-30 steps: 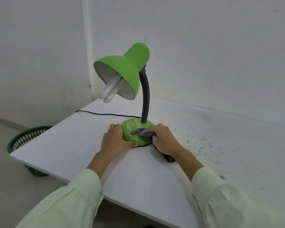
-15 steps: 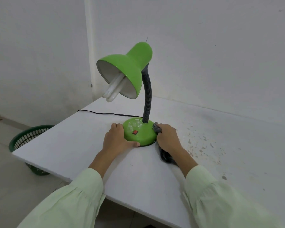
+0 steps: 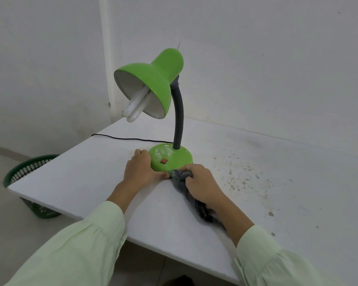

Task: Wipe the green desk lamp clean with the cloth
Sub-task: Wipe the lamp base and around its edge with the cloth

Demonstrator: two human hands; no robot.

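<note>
The green desk lamp (image 3: pixel 153 83) stands on the white table (image 3: pixel 277 193), with a black flexible neck and a round green base (image 3: pixel 174 156) bearing a red switch. The base top shows whitish smears. My left hand (image 3: pixel 140 167) rests against the base's left front edge, fingers curled around it. My right hand (image 3: pixel 201 182) grips a dark grey cloth (image 3: pixel 179 176) and presses it to the base's front rim. The rest of the cloth trails back under my right wrist.
A black cord (image 3: pixel 122 138) runs left from the lamp's base across the table. A dark green plastic basket (image 3: pixel 29 168) sits on the floor beyond the table's left edge. Speckled stains mark the table to the right. White walls stand close behind.
My right hand has carried the cloth from the top of the base to its right side, then round to the front rim. My left hand stays on the base.
</note>
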